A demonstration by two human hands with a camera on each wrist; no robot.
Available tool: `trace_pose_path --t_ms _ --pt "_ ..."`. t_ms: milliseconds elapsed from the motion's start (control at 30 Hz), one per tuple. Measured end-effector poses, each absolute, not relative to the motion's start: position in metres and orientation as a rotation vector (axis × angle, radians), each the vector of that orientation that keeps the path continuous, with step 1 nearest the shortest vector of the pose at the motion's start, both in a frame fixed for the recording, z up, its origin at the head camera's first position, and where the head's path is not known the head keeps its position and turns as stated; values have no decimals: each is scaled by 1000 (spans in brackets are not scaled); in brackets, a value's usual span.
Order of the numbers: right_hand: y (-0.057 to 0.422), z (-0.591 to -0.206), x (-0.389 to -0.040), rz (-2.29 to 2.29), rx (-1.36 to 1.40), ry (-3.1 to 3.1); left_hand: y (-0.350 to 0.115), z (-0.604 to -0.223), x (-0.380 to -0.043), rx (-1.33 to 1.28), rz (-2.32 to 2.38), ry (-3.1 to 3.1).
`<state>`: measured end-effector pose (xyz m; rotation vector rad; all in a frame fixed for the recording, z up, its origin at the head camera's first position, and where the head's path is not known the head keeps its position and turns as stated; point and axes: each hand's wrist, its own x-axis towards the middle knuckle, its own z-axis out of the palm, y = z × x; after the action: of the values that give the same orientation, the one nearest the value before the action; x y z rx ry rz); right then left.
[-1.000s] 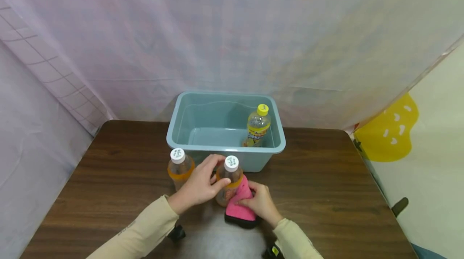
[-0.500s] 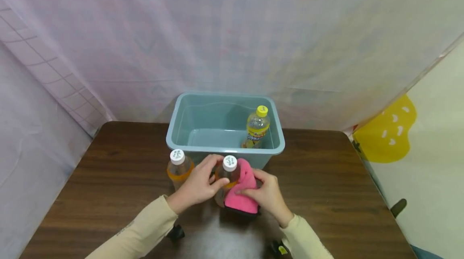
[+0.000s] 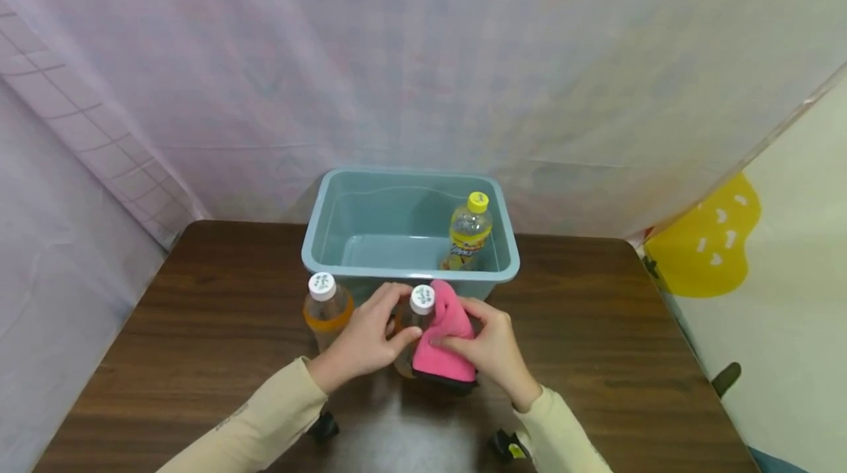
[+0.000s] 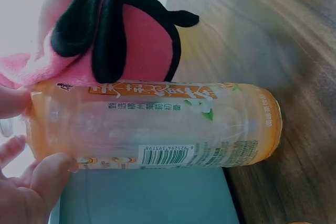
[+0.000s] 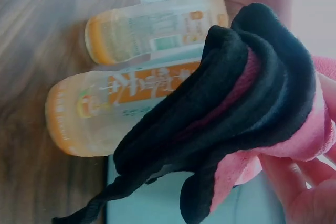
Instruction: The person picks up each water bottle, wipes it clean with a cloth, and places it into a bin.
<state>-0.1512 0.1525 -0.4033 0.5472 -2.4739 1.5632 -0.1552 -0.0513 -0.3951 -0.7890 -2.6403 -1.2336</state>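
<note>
In the head view my left hand (image 3: 364, 333) grips the upper part of a clear drink bottle (image 4: 157, 124) with a white cap and an orange label. The bottle stands upright in front of the bin. My right hand (image 3: 495, 351) pinches a folded pink cloth (image 3: 450, 344) with black edging and holds it against the bottle's right side. Seen from the right wrist, the cloth's black edges (image 5: 210, 98) bunch up in front of the bottle, with a loose strap hanging down. A second white-capped bottle (image 3: 327, 315) stands left of my left hand.
Behind the bottles is a blue-grey plastic bin (image 3: 404, 274), holding a yellow-capped bottle (image 3: 468, 237) at its right side. Everything stands on a dark wood table (image 3: 595, 340). Pale curtains (image 3: 423, 76) hang along the back.
My right hand has moved the cloth upward along the bottle's right side, so its top now reaches near the cap. My left hand keeps its grip on the bottle with hardly any movement.
</note>
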Motion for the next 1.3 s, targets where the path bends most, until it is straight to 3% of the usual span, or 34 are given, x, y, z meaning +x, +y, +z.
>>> trace_pose_path --t_ms 433,833,1100,1300 --pt "143 -446 -145 1596 304 -2572 -52 -396 -155 -849 -1089 -2596" --pt "154 -489 -156 1558 395 -2704 -48 -398 -154 -901 -1037 -2566" --pt "157 -484 -154 1572 382 -2721 -35 -397 -152 -651 -1019 -2561" --pt "163 -454 -144 1772 322 -2681 -36 -391 -155 -699 -1195 -2648"
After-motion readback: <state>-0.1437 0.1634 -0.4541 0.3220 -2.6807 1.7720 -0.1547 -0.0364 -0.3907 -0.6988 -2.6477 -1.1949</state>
